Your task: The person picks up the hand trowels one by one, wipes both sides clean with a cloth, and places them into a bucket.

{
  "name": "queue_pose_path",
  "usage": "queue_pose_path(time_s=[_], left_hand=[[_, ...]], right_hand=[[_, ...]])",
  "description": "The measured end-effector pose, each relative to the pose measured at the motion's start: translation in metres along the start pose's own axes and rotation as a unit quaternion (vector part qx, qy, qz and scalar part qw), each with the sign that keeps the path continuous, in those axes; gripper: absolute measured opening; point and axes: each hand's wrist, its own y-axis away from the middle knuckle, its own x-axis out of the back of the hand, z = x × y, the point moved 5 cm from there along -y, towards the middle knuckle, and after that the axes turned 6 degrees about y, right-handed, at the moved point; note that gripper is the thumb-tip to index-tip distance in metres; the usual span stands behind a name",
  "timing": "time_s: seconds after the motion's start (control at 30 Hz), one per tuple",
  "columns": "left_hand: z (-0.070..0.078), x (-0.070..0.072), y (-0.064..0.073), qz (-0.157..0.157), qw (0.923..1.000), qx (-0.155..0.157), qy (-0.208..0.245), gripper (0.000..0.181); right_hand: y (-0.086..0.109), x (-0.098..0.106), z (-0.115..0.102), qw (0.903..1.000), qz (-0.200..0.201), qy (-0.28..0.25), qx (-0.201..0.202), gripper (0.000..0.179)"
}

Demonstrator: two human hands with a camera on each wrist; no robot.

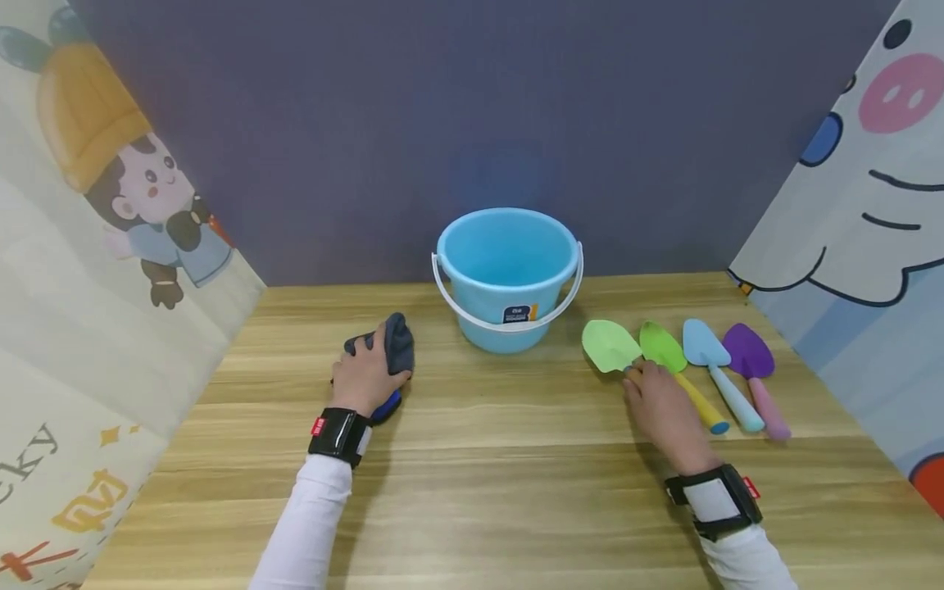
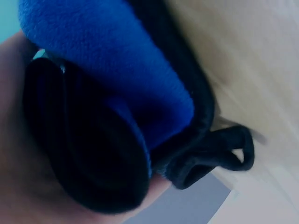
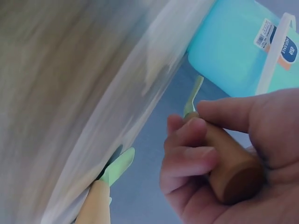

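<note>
My left hand (image 1: pixel 364 379) grips a bunched cloth (image 1: pixel 398 344), dark grey on one face and blue on the other. In the left wrist view the cloth (image 2: pixel 112 60) shows its blue pile, a black edging and a small black loop. With curled fingers my right hand (image 1: pixel 666 410) holds a hand trowel with a pale green blade (image 1: pixel 610 345). Its brown handle (image 3: pixel 233 161) lies across the fingers in the right wrist view. Just beside that hand rests a green trowel (image 1: pixel 663 347) with a yellow handle.
A light blue bucket (image 1: pixel 509 319) with a white handle stands at the table's back, between the hands. Right of the green trowel lie a blue trowel (image 1: pixel 705 342) and a purple one (image 1: pixel 749 351) with a pink handle. A dark panel (image 1: pixel 472 123) rises behind the wooden table (image 1: pixel 501 492).
</note>
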Motion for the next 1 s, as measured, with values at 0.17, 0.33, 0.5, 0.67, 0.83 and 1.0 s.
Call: queue_pose_path(time_s=[0.17,0.33,0.5,0.67,0.83,1.0], left_hand=[[0.006,0.001,0.003,0.021,0.9993,-0.007,-0.03,0.083],[0.009,0.002,0.006,0.032,0.9986,-0.014,-0.04,0.077],[0.01,0.003,0.005,0.024,0.9994,-0.019,-0.016,0.083],[0.012,0.002,0.006,-0.009,0.9999,-0.01,-0.003,0.093],[0.014,-0.002,0.007,-0.033,0.9994,-0.005,-0.001,0.098],[0.014,-0.004,0.006,-0.025,0.9997,-0.003,0.001,0.089]], right_hand=[[0.001,0.001,0.001,0.9997,-0.009,-0.014,-0.017,0.04],[0.002,-0.001,0.002,0.9995,-0.013,-0.015,-0.023,0.041],[0.002,-0.004,0.003,0.9992,-0.012,-0.019,-0.033,0.043],[0.001,-0.004,0.003,0.9992,-0.005,-0.019,-0.034,0.042],[0.002,-0.003,0.001,0.9997,0.002,-0.011,-0.022,0.036],[0.004,-0.003,-0.001,1.0,0.008,0.002,-0.005,0.027]])
